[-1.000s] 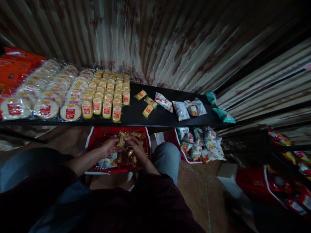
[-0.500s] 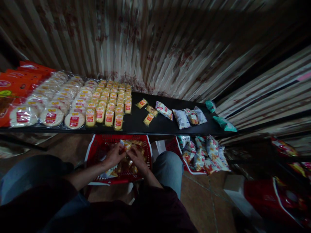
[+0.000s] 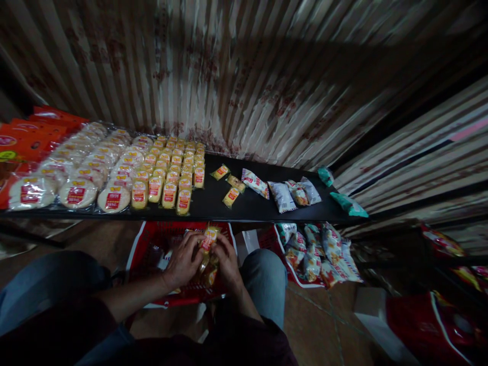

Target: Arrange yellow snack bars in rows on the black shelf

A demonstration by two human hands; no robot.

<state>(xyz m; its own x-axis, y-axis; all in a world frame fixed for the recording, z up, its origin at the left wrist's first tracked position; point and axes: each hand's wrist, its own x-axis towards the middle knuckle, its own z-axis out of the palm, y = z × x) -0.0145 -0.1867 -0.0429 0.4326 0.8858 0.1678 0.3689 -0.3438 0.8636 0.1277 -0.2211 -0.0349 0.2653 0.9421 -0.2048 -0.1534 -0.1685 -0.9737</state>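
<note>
My left hand (image 3: 184, 259) and my right hand (image 3: 227, 258) are closed on a small yellow cracker packet (image 3: 209, 239) with a red label, one hand on each side of it. They hold it over a red basket (image 3: 140, 259) with a white rim, between my knees. Beneath the packet, more shiny yellow packets (image 3: 208, 272) show in the basket, partly hidden by my fingers. Upright yellow packets of the same look (image 3: 170, 194) stand in rows on the black shelf (image 3: 206, 203) in front of me. A few loose yellow packets (image 3: 231, 196) lie flat to the right of those rows.
Round white rice crackers in clear wrappers (image 3: 78, 193) and orange bags (image 3: 36, 133) fill the shelf's left. White bags (image 3: 281, 195) and green bags (image 3: 348, 204) lie to the right. A second red basket (image 3: 280, 249) of snack bags stands by my right knee. A curtain (image 3: 229, 76) hangs behind.
The yellow packet has come up out of the basket's contents between my hands, its red label now facing me. My view has tilted slightly up, so the shelf sits lower.
</note>
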